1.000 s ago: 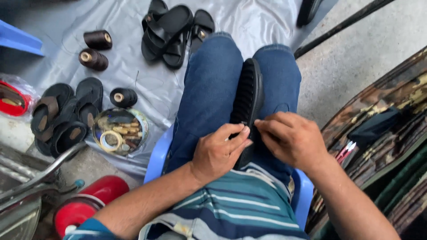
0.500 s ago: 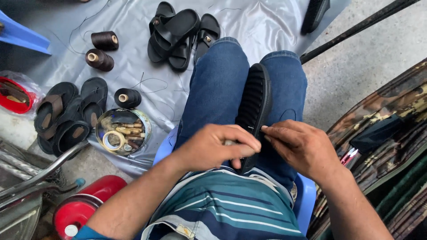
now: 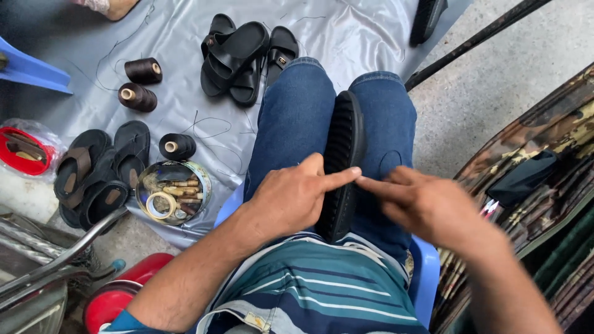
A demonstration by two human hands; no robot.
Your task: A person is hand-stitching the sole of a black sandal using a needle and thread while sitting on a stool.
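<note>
The black shoe sole [image 3: 341,164] stands on edge between the person's knees, over the blue stool. The left hand [image 3: 296,196] grips its side, forefinger out; the right hand [image 3: 427,201] pinches at the rim, seemingly mid-stitch. Left lie a tin of oddments [image 3: 173,192], thread spools [image 3: 137,97] and, farther off, black sandals [image 3: 238,59].

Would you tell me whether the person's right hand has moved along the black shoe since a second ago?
Yes. The right hand has pulled off the black shoe toward the right knee; the left hand stays on it.
</note>
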